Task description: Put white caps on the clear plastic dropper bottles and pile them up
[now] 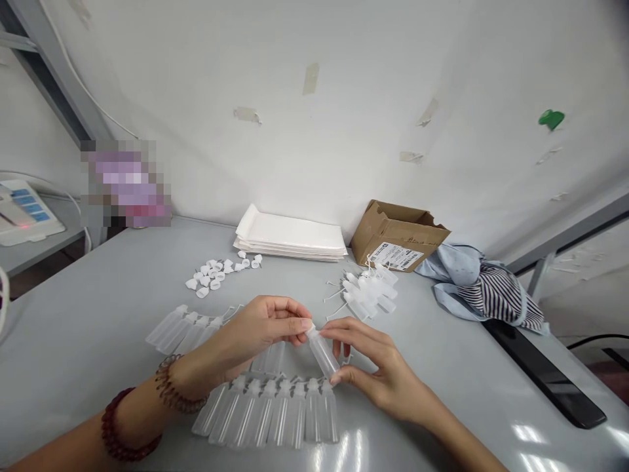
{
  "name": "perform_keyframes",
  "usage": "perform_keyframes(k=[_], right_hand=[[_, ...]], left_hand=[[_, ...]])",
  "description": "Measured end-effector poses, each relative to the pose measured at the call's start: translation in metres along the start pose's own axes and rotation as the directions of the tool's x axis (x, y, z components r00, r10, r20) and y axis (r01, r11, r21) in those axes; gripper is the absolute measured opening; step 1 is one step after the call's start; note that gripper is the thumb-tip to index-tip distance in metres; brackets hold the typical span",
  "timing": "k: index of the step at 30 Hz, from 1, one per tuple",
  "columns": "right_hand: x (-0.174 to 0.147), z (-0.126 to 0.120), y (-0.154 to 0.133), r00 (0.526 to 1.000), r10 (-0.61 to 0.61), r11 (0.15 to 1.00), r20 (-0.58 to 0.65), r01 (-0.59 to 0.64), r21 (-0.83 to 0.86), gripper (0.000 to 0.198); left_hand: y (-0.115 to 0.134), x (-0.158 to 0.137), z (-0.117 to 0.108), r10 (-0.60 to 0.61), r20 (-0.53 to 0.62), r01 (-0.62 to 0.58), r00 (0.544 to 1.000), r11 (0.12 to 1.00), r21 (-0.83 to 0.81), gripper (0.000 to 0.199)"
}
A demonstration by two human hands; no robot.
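Note:
A small translucent plastic squeeze bottle (324,356) is held tilted above the table, between both hands. My left hand (275,319) is closed, with thumb and fingers pinching the white cap at its top. My right hand (376,360) grips the bottle's body from the right, thumb near its base and fingers near its neck. Just below, a row of similar bottles (268,413) lies side by side, tops away from me. More bottles (187,331) lie beyond my left forearm, and some in the middle are partly hidden by my left hand.
Loose white caps (215,274) lie at the back left. A pile of small bottles with thin strips (368,292) sits near an open cardboard box (400,236). White envelopes (291,235) are stacked by the wall. Right are bunched cloth (496,292) and a long black object (545,373).

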State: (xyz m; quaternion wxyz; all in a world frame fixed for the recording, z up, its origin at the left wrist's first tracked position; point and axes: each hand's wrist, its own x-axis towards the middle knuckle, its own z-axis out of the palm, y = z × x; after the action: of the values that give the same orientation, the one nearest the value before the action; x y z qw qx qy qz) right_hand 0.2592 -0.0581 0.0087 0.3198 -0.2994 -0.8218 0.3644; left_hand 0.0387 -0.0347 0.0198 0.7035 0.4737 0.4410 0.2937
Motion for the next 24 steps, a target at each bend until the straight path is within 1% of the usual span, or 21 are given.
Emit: perform_keyframes(k=[8,12,18,24], right_hand=[[0.0007,-0.0046,-0.0055,0.993,0.084,0.996,0.083,-0.087,0.034,0.039],[0.0013,-0.006,-0.0063,0.994,0.079,0.994,0.076,-0.085,0.071,0.034],[0.0025,-0.0067,-0.0084,0.991,0.095,0.989,0.089,-0.104,0.103,0.042],[0.0015,-0.0078,-0.0071,0.987,0.125,0.977,0.101,-0.14,0.161,0.036]], left_hand=[[-0.002,0.0012,-0.0024,0.01,0.048,-0.013,0.999,0.999,0.052,0.02],[0.0003,0.0017,-0.0017,0.034,0.049,-0.038,0.998,0.997,0.074,0.019],[-0.0009,0.0003,0.0008,0.09,0.072,-0.096,0.993,0.992,0.076,0.013],[-0.0016,-0.0005,0.0009,0.082,0.123,-0.09,0.989,0.994,0.066,0.014]])
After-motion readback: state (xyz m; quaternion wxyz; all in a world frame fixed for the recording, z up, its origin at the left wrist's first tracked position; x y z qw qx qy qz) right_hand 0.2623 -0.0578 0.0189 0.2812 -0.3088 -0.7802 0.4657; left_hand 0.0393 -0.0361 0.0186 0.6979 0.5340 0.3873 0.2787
